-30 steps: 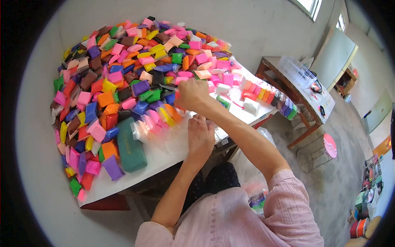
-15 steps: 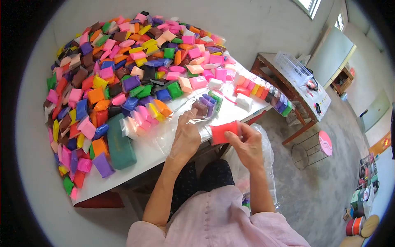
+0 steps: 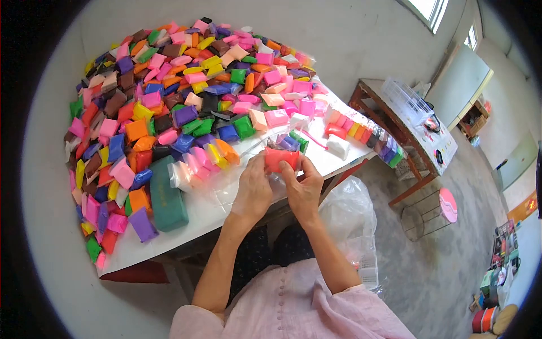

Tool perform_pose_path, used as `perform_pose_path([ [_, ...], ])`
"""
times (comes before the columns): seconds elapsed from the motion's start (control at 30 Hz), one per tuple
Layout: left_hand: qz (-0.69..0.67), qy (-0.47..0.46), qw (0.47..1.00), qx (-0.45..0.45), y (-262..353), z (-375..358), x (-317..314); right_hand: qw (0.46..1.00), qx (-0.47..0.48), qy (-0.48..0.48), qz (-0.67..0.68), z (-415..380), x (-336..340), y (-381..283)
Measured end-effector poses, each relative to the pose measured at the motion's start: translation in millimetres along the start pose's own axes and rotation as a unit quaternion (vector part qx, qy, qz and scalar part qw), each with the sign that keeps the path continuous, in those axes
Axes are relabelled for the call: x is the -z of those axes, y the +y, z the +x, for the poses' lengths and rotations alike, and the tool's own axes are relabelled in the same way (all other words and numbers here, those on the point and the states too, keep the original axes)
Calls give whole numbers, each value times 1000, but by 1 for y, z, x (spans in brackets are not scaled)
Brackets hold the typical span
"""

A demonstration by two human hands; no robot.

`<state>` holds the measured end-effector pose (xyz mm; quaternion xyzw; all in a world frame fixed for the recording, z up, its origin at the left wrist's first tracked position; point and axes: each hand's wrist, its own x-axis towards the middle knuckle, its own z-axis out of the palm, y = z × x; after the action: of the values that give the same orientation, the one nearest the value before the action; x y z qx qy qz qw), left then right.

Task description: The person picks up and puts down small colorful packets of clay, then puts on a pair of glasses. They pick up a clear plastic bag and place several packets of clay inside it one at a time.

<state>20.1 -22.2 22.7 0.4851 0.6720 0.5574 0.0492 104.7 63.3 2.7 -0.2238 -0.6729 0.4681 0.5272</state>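
A red clay packet (image 3: 282, 158) is pinched between my left hand (image 3: 253, 189) and my right hand (image 3: 303, 189) above the near edge of the white table (image 3: 220, 212). Under my hands lies a clear plastic bag (image 3: 279, 144) holding purple, brown and green packets. A big heap of small coloured clay packets (image 3: 175, 90) covers the table beyond and to the left.
A dark green case (image 3: 166, 195) lies on the table left of my left hand. A row of sorted packets (image 3: 367, 135) runs along the table's right edge. A large plastic bag (image 3: 353, 217) sits by my right knee. A wooden table with a white basket (image 3: 407, 99) stands at the right.
My right hand reached into the heap, came back with the red packet, and has now brought it up against the clear bag, where my left hand also grips it.
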Motion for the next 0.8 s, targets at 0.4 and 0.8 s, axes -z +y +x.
perform_pose_path([
  [0.4,185,149,971,-38,-9,-28,-18,939,177,35,-293,-13,-15,3],
  [0.8,170,146,969,-107,-31,-31,-15,915,170,17,-365,-8,-16,15],
])
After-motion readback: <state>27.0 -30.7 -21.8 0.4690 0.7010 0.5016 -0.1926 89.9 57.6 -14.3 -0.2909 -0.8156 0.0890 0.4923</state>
